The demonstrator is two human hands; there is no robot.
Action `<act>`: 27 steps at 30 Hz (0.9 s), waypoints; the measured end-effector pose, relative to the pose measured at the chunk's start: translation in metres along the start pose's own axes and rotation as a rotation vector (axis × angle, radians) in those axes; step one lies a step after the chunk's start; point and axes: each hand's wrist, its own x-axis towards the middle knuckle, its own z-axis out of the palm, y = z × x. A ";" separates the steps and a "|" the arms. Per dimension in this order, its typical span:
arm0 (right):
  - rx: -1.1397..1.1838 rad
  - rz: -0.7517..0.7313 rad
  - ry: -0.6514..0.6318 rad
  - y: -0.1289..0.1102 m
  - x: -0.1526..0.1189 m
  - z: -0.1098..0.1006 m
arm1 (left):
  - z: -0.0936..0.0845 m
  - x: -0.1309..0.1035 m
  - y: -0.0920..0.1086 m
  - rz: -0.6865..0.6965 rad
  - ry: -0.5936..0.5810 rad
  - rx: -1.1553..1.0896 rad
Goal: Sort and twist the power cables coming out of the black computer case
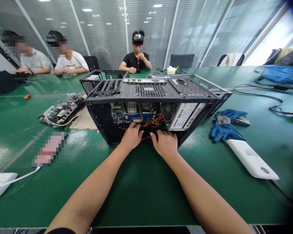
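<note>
A black computer case lies in front of me with its open side facing me. My left hand is at its lower edge, fingers curled over the dark frame and thumb pointing right. Just to the right, my right hand holds the same edge with bent fingers. Some fingertips are hidden inside the case. Behind the hands I see a green motherboard with a blue slot, red and yellow wires, and a power supply with a fan and white label.
Left of the case lie a loose circuit board, a blurred pink item and a white box with a cable. To the right are blue gloves and a white power bank-like device. Three people sit across the green table.
</note>
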 end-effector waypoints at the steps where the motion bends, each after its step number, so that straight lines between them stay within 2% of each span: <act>1: 0.018 -0.014 0.015 0.000 0.000 0.001 | 0.000 0.000 0.000 0.008 -0.008 -0.004; 7: 0.109 -0.066 0.107 0.005 0.001 0.007 | -0.002 -0.002 -0.001 0.043 -0.025 0.034; 13: 0.194 -0.110 0.195 0.007 0.003 0.010 | -0.013 -0.004 0.009 0.085 0.028 0.127; 16: 0.226 -0.123 0.230 0.007 0.004 0.012 | -0.017 -0.005 0.012 0.110 0.019 0.192; 22: 0.295 -0.092 0.313 0.008 0.003 0.018 | -0.021 -0.006 0.011 0.200 -0.027 0.176; 27: 0.390 -0.026 0.320 0.007 0.001 0.020 | -0.024 -0.006 0.011 0.334 -0.079 0.084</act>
